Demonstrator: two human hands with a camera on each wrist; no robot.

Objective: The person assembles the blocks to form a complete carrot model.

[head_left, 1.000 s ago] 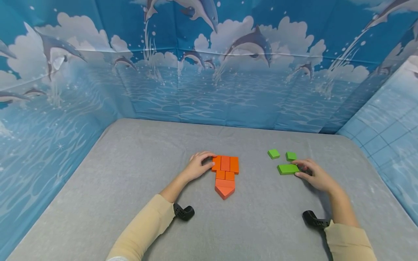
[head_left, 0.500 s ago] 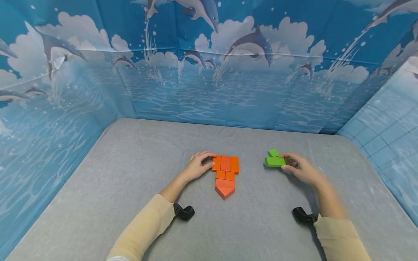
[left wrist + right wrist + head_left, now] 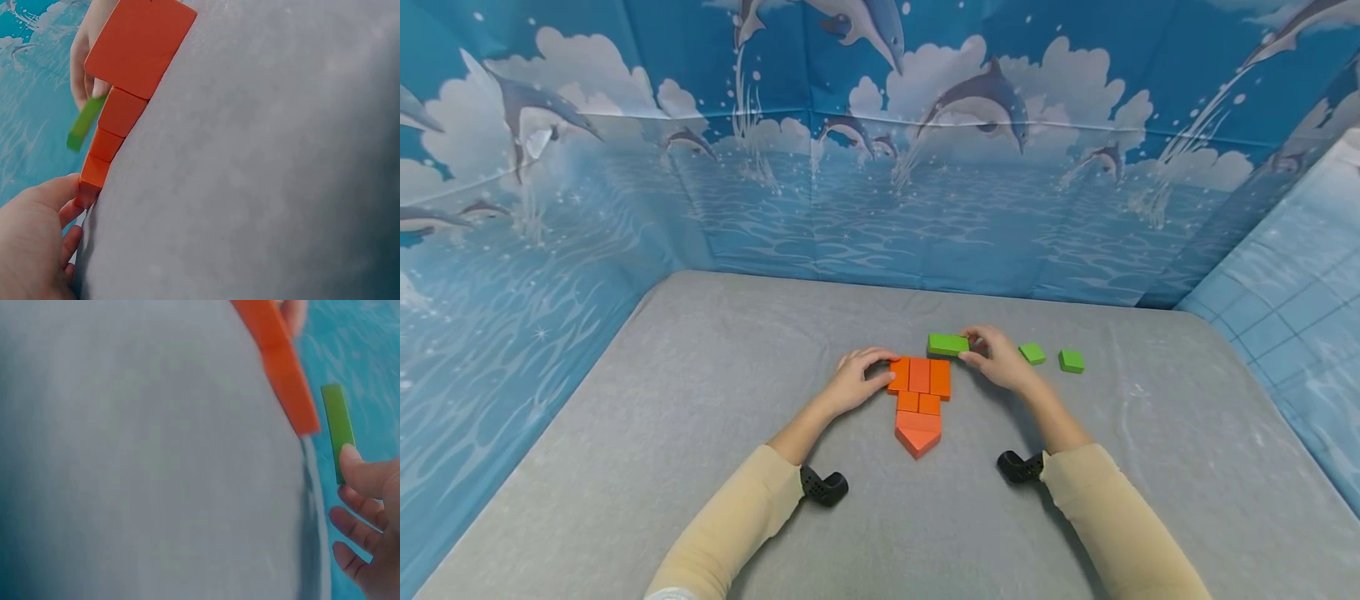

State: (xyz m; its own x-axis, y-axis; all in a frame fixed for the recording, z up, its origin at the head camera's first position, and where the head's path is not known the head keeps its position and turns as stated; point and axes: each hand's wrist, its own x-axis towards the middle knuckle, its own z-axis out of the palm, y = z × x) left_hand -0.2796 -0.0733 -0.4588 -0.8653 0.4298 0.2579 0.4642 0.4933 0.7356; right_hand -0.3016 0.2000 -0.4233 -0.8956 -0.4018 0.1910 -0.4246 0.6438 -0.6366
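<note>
Several orange blocks (image 3: 919,377) lie fitted together on the grey cloth: three upright pieces across the far end, two small ones below them, and a point towards the near side. My left hand (image 3: 859,382) holds the left edge of the far row between thumb and fingers; the left wrist view shows the same hand (image 3: 37,231) at the end block. A long green block (image 3: 947,344) is pinched at its right end by my right hand (image 3: 998,358), just beyond the orange row. In the right wrist view the green block (image 3: 338,425) appears apart from the orange pieces.
Two small green blocks (image 3: 1032,354) lie on the grey cloth (image 3: 760,333) to the right of my right hand. A blue curtain printed with dolphins (image 3: 865,208) stands around the back and sides. Black wrist mounts (image 3: 824,487) stick out from both forearms.
My right hand has carried the long green block from the right side leftwards to beyond the orange row. The two small green blocks and my left hand have stayed in place.
</note>
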